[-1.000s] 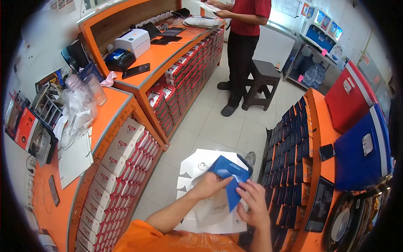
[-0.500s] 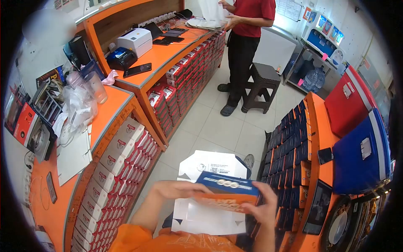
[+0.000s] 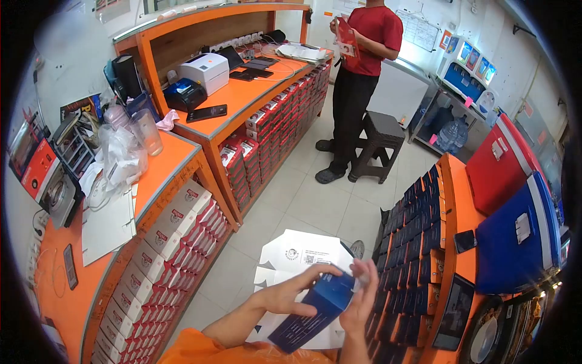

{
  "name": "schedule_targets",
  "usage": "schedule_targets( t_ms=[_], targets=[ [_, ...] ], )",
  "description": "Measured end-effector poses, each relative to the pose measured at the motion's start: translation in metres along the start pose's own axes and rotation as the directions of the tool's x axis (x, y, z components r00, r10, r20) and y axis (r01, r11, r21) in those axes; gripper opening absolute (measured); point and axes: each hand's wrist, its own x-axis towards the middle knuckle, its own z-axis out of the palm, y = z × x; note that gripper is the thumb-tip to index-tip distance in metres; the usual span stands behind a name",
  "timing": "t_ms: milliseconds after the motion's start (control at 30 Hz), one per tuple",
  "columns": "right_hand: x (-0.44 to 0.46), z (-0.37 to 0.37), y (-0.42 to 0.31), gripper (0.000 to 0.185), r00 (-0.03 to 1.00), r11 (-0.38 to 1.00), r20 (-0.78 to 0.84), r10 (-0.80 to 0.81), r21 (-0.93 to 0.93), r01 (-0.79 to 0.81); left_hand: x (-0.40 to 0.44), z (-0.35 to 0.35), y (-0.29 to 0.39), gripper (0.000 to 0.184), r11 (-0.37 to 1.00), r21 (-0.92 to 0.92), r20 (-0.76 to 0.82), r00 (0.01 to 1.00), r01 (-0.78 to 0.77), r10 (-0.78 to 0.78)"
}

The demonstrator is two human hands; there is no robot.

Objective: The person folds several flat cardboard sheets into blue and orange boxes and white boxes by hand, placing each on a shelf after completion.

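A folded blue carton (image 3: 321,312) with white print is tilted over my lap, one end toward the upper right. My left hand (image 3: 285,296) grips it from the left, thumb along the near face and fingers over the top edge. At the right end, my right hand (image 3: 361,297) rests against the carton with fingers stretched upward, slightly smeared by motion. Beneath the carton lies a flat white cardboard blank (image 3: 297,247) with a printed logo and a square code, partly covered by my hands.
Left shelves hold stacked white-red boxes (image 3: 160,236); right shelves hold blue-orange cartons (image 3: 418,212). A person in a red shirt (image 3: 373,36) stands beside a dark stool (image 3: 379,133), holding something red. Red (image 3: 500,161) and blue cooler boxes (image 3: 515,236) sit on the right counter.
The carton has turned: its orange side is hidden and a blue face shows. My left hand now wraps it; my right fingers have risen. The other person swapped white sheets for something red.
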Motion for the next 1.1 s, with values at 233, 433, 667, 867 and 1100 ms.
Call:
schedule_targets(
  t_ms=[233,433,667,867,1100],
  targets=[
    [0.001,-0.016,-0.012,0.07,0.883,0.736,0.29,-0.368,-0.489,0.468,-0.011,0.01,0.01,0.1,0.997,0.052,-0.204,0.976,-0.062,0.072],
    [-0.009,-0.013,0.009,0.069,0.843,0.818,0.165,-0.512,-0.206,0.537,-0.008,0.005,0.001,0.101,0.941,0.312,0.08,0.99,-0.133,0.114],
    [-0.005,-0.039,0.03,0.068,0.771,0.91,0.523,0.363,-0.021,-0.414,-0.018,0.013,-0.018,0.118,0.795,-0.495,-0.397,0.905,-0.35,0.151],
    [-0.013,-0.066,0.036,0.074,0.685,0.834,0.595,0.42,0.044,-0.55,-0.04,-0.035,-0.013,0.095,0.851,-0.49,-0.066,0.981,-0.189,0.18],
    [-0.023,-0.091,0.037,0.075,0.538,0.858,0.701,0.468,-0.216,-0.466,-0.023,-0.04,-0.012,0.081,0.943,0.062,-0.18,0.933,0.328,-0.312]
  ],
)
